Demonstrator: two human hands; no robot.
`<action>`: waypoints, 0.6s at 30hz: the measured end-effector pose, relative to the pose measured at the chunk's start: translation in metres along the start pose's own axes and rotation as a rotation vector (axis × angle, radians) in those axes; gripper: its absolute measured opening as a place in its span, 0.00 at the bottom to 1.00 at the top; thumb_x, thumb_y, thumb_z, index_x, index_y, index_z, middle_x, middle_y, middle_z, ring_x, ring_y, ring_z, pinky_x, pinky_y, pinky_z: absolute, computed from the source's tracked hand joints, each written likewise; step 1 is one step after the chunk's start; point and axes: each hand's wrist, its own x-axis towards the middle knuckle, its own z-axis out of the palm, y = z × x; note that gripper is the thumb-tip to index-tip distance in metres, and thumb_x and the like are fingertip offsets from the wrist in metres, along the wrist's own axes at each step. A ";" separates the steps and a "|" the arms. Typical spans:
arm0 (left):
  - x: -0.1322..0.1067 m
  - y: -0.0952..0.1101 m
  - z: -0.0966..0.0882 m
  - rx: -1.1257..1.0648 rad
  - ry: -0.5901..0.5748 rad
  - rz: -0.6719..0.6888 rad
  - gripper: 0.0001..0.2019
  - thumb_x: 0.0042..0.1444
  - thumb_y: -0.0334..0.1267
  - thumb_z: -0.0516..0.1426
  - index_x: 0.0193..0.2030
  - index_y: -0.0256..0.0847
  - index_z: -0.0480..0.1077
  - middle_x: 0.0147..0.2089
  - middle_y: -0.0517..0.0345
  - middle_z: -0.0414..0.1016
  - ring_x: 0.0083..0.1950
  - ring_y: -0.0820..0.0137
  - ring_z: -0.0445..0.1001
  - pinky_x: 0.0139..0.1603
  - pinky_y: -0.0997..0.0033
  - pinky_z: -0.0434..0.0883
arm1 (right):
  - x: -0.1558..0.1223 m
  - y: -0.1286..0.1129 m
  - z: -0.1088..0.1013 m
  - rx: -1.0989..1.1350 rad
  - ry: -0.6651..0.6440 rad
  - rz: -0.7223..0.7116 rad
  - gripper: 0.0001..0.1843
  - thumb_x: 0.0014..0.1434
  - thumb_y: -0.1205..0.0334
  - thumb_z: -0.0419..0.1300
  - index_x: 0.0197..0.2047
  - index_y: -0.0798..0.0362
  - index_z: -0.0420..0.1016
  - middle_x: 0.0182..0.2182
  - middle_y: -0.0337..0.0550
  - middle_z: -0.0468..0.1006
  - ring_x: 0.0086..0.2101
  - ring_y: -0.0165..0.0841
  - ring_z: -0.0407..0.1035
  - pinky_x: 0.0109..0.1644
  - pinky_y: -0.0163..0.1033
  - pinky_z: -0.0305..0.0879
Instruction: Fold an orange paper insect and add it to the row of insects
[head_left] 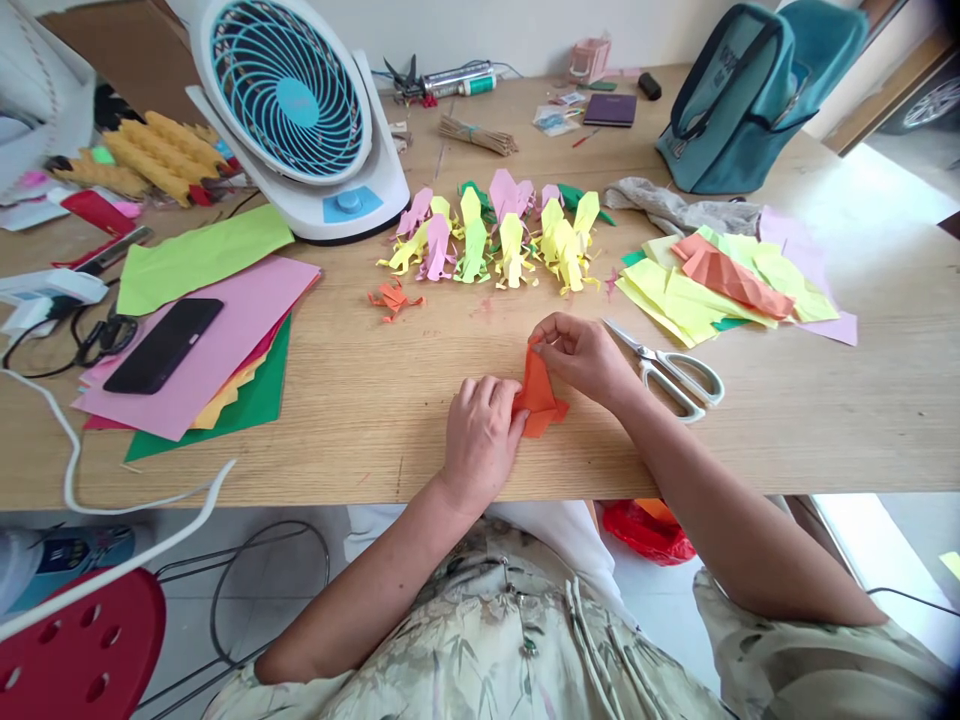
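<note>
A folded piece of orange paper (537, 400) lies on the wooden table near its front edge, between my hands. My left hand (486, 425) presses on its left side, with fingers bent and the thumb on the paper. At the upper tip, my right hand (576, 352) pinches the paper between thumb and fingers. Close to my right wrist lie scissors (675, 378) with white handles. Beyond my hands stand several folded paper figures (474, 240) in yellow, pink and green. A small orange folded figure (394, 299) sits apart from them at the left.
A white fan (367, 190) stands at the back left. Below it lie stacked coloured sheets (262, 300) with a black phone (165, 345) on top. Cut paper pieces (667, 300) are piled at the right. A teal bag (720, 130) stands at the back right.
</note>
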 end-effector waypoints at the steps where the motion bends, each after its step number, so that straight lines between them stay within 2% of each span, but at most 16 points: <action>1: 0.000 0.000 0.000 -0.007 -0.002 0.003 0.08 0.60 0.31 0.59 0.45 0.40 0.67 0.44 0.54 0.73 0.45 0.61 0.66 0.48 0.61 0.67 | 0.000 0.000 0.000 0.007 -0.008 0.005 0.05 0.54 0.63 0.60 0.36 0.53 0.73 0.27 0.36 0.73 0.22 0.25 0.59 0.25 0.33 0.52; 6: 0.000 0.000 0.002 -0.039 -0.018 0.012 0.07 0.61 0.30 0.58 0.45 0.39 0.68 0.44 0.54 0.72 0.46 0.61 0.67 0.48 0.62 0.68 | -0.003 -0.006 -0.002 0.026 -0.037 -0.014 0.05 0.54 0.64 0.60 0.36 0.53 0.73 0.28 0.37 0.74 0.23 0.25 0.61 0.25 0.32 0.54; 10: 0.000 -0.001 0.003 -0.048 -0.015 0.034 0.05 0.61 0.29 0.58 0.43 0.38 0.70 0.43 0.54 0.72 0.45 0.62 0.67 0.49 0.62 0.68 | -0.008 -0.011 -0.005 -0.048 -0.019 -0.060 0.05 0.55 0.65 0.61 0.36 0.54 0.75 0.27 0.37 0.75 0.25 0.26 0.63 0.28 0.33 0.57; 18: -0.003 0.000 0.001 -0.013 0.001 0.062 0.06 0.64 0.30 0.55 0.43 0.39 0.74 0.42 0.52 0.72 0.43 0.63 0.66 0.46 0.63 0.67 | -0.020 -0.015 -0.003 -0.056 0.004 -0.134 0.05 0.57 0.64 0.60 0.37 0.53 0.76 0.32 0.40 0.78 0.32 0.30 0.70 0.38 0.36 0.65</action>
